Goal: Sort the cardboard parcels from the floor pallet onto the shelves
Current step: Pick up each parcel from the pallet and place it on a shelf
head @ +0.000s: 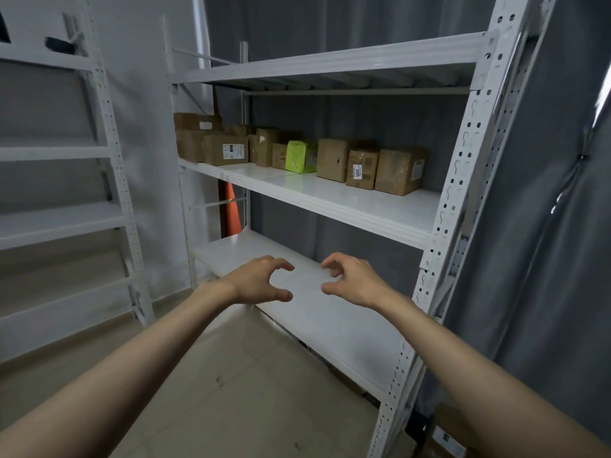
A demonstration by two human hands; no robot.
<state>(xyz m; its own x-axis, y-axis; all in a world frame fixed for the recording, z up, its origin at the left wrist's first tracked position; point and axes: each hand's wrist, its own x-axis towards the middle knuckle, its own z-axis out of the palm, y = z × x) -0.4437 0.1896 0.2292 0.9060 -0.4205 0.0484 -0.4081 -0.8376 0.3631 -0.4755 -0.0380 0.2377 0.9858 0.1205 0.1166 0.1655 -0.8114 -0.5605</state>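
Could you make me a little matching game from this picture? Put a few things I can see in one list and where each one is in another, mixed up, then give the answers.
Things:
1. green parcel
2. parcel with the 5005 label
3. orange cone
4. left hand and right hand

Places:
A. behind the rack, showing below the middle shelf
B. near the middle of the row on the middle shelf
C. held out above the bare lower shelf, holding nothing
D. second from the right end of the row

Pairs: 1-B, 2-D, 3-A, 4-C
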